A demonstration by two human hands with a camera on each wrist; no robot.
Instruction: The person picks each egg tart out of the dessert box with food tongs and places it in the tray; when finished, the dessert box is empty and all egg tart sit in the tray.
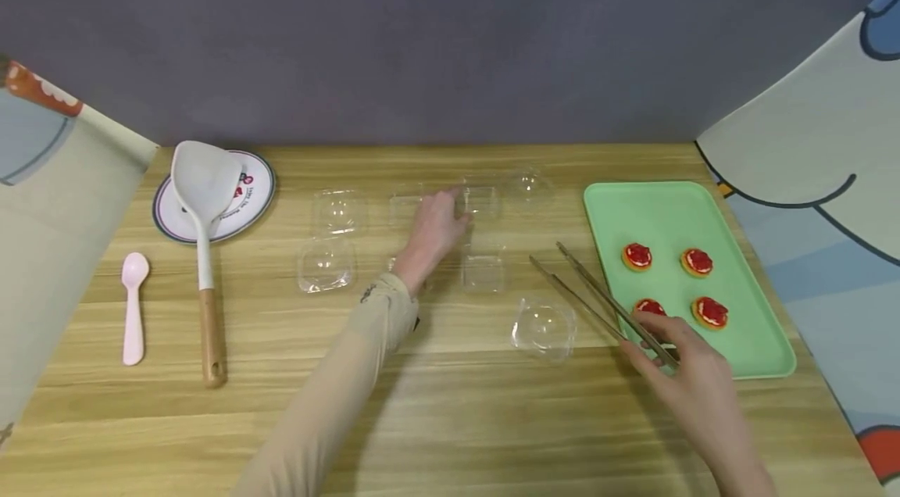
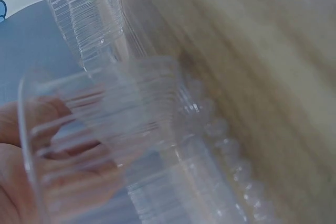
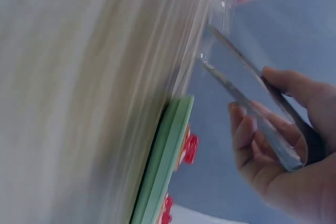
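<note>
My left hand reaches among clear plastic boxes, thumb and fingers apart beside the left edge of one clear box. In the left wrist view, its fingers show through the wall of a nearer clear box; contact is hard to tell. My right hand holds metal tongs, their arms spread and tips pointing toward the boxes. Nothing sits between the tips. Below that hand lies a green tray with several small red-topped tarts; the tongs and hand partly cover one.
Clear domed lids lie left of the boxes, with another lid nearer the front. At the far left, a white turner with a wooden handle rests across a patterned plate. Beside it lies a pink spoon. A grey wall rises behind.
</note>
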